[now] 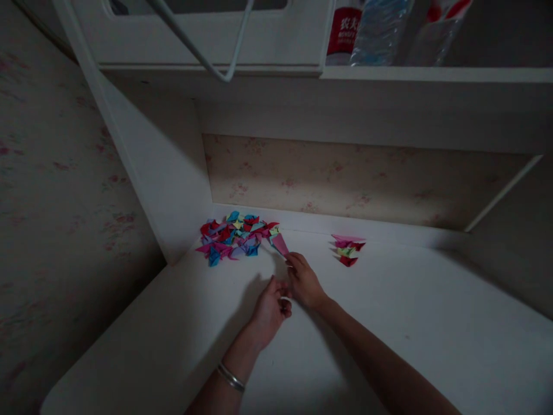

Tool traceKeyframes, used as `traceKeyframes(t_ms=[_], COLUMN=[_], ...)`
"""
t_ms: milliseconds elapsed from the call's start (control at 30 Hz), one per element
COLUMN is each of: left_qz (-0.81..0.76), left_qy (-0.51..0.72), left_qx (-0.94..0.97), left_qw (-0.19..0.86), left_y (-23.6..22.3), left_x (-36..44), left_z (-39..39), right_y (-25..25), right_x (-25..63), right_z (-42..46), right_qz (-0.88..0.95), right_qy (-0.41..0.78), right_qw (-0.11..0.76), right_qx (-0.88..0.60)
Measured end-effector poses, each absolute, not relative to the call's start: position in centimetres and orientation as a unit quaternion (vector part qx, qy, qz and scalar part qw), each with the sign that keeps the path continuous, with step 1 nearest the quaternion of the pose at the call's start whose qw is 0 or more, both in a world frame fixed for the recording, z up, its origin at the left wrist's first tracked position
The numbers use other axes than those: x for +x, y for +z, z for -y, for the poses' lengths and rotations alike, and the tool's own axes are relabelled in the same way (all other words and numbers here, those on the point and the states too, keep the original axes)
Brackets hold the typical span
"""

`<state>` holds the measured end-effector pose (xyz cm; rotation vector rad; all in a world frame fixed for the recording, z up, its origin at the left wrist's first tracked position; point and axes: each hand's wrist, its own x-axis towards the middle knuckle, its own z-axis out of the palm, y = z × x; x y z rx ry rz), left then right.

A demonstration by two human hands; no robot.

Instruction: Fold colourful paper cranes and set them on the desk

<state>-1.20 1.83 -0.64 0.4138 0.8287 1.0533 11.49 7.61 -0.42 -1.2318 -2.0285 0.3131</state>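
Between the fingertips of my right hand [304,281] is a pink piece of folded paper [280,244], pinched at its lower end. Its far end points toward a pile of colourful folded-paper pieces [233,236], in red, blue, pink, purple and yellow-green. My left hand [270,308] is just left of and below the right one, its fingers loosely curled and apart, with nothing visible in them. A silver bangle [230,377] circles the left wrist. To the right lies a smaller group of folded-paper pieces [348,250], pink, yellow-green and red.
The white desktop [415,323] runs up to a low back ledge and a floral panel [302,173]. Overhead hangs a shelf [432,75] with plastic bottles [380,34] and a drawer front [207,49]. A white cable [224,75] droops below it. A side panel [159,167] stands left.
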Motion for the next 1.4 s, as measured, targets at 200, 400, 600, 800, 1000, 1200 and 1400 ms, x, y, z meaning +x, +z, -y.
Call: traceKeyframes(t_ms=[200,400,600,800,1000,1200,1400], left_qz=[-0.365,-0.357,-0.352,-0.370,-0.369,-0.364,-0.361], left_qy=[0.474,0.452,0.452,0.444,0.431,0.426,0.427], left_qx=[0.236,0.355,0.422,0.432,0.439,0.426,0.427], left_qw=[0.766,0.736,0.703,0.693,0.697,0.711,0.711], left_y=[0.2,-0.1,-0.2,-0.2,0.0,0.4,0.2], left_x=[-1.1,-0.8,-0.8,-0.8,-0.7,-0.8,-1.0], left_z=[-1.1,-0.1,0.8,0.9,0.9,1.0,0.9], right_y=[-2.4,-1.8,-1.4,-2.4,-2.4,-1.8,-2.0], right_x=[16.0,17.4,17.4,17.9,18.9,18.9,18.9], right_z=[-0.4,4.5,5.1,4.1,3.3,3.3,3.3], right_qz=[0.773,0.780,0.759,0.561,0.516,0.460,0.431], right_qy=[0.098,0.137,0.184,0.330,0.401,0.438,0.465], right_qw=[0.416,0.392,0.430,0.554,0.521,0.564,0.578], right_qx=[-0.470,-0.468,-0.453,-0.520,-0.548,-0.527,-0.513])
